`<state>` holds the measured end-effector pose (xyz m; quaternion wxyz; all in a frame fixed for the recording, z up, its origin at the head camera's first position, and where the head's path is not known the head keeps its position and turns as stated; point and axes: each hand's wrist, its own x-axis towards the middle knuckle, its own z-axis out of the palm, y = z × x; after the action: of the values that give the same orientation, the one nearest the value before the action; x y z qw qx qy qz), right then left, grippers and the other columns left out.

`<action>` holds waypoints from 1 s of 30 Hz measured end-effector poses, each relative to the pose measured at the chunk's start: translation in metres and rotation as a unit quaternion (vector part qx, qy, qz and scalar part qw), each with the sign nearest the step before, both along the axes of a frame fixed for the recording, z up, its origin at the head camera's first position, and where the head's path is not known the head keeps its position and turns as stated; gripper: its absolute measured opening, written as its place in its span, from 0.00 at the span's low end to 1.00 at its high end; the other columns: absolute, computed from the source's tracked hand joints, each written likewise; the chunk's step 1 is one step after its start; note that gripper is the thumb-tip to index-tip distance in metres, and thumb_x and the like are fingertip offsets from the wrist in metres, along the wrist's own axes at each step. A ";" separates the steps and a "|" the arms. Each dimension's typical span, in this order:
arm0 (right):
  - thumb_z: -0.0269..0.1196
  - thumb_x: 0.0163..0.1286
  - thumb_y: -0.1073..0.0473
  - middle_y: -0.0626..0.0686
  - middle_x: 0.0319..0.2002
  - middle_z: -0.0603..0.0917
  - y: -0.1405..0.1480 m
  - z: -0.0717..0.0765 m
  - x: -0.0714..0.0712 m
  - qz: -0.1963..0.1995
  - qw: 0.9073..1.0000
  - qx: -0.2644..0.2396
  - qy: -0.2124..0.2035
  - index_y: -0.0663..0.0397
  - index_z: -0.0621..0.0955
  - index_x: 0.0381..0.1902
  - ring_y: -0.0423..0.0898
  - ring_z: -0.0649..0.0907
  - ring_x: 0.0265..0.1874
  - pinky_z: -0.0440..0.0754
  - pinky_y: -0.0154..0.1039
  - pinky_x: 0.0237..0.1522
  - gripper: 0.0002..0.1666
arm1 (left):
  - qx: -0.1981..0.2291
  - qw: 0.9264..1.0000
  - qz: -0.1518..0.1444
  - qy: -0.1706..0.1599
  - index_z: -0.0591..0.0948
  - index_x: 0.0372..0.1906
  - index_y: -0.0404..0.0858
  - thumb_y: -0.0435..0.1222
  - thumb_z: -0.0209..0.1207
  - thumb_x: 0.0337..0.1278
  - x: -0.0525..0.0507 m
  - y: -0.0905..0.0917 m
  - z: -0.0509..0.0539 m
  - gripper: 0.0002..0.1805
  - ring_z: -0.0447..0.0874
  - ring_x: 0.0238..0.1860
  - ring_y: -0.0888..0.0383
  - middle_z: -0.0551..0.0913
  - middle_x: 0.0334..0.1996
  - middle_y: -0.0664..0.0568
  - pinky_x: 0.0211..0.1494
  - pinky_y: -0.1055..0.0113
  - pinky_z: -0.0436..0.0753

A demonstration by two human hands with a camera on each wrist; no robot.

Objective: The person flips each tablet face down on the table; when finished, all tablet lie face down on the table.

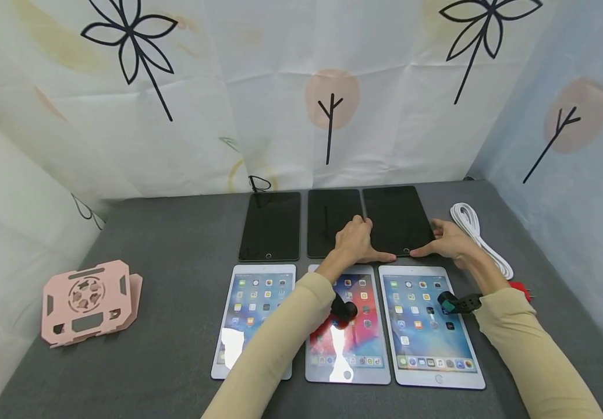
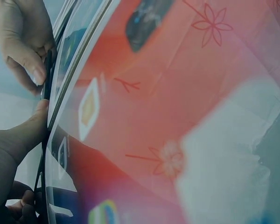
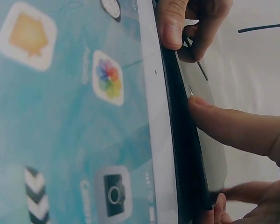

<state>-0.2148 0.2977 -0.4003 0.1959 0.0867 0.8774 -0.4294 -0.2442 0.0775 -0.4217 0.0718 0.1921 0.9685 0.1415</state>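
A black tablet (image 1: 397,218) lies at the right end of the back row, its lower right corner angled slightly outward. My left hand (image 1: 355,241) holds its lower left corner, with the thumb along the near edge and the fingers at the left side. At the lower right corner my right hand (image 1: 450,240) grips it, thumb (image 3: 210,109) by the home button. Two more black tablets (image 1: 271,227) (image 1: 330,221) lie to its left. In front stand three white tablets with lit screens (image 1: 256,302) (image 1: 369,326) (image 1: 432,326), the middle one partly hidden by my left arm.
A coiled white cable (image 1: 466,218) lies right of my right hand, beside a red plug (image 1: 520,289) partly behind the sleeve. A pink slotted stand (image 1: 89,302) is at the far left. Patterned cloth walls (image 1: 259,116) border the grey table (image 1: 170,349).
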 end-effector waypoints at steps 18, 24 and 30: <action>0.72 0.63 0.62 0.77 0.73 0.62 -0.002 -0.001 0.007 0.012 0.998 -0.045 0.052 0.63 0.43 0.82 0.68 0.70 0.66 0.66 0.66 0.69 0.64 | 0.002 1.000 0.007 -0.004 0.68 0.76 0.41 0.71 0.69 0.43 0.001 0.000 0.001 0.58 0.76 0.52 0.59 0.75 0.61 0.50 0.50 0.64 0.83; 0.73 0.61 0.63 0.74 0.68 0.67 -0.005 0.000 0.008 0.013 0.995 -0.036 0.095 0.64 0.49 0.81 0.64 0.75 0.58 0.76 0.52 0.56 0.61 | 0.025 0.999 -0.010 -0.018 0.64 0.79 0.46 0.68 0.68 0.49 0.003 -0.002 0.005 0.56 0.76 0.59 0.56 0.68 0.68 0.48 0.54 0.62 0.82; 0.74 0.61 0.61 0.72 0.66 0.67 -0.005 0.002 0.010 0.018 0.993 -0.019 0.117 0.63 0.50 0.81 0.60 0.79 0.52 0.81 0.41 0.47 0.61 | 0.031 0.999 -0.023 -0.020 0.64 0.79 0.48 0.65 0.67 0.53 0.004 -0.002 0.006 0.51 0.76 0.61 0.56 0.70 0.67 0.48 0.52 0.61 0.81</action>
<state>-0.2048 0.2926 -0.3981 0.1011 0.0158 0.8875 -0.4493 -0.2399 0.0759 -0.4153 0.0886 0.2140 0.9573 0.1731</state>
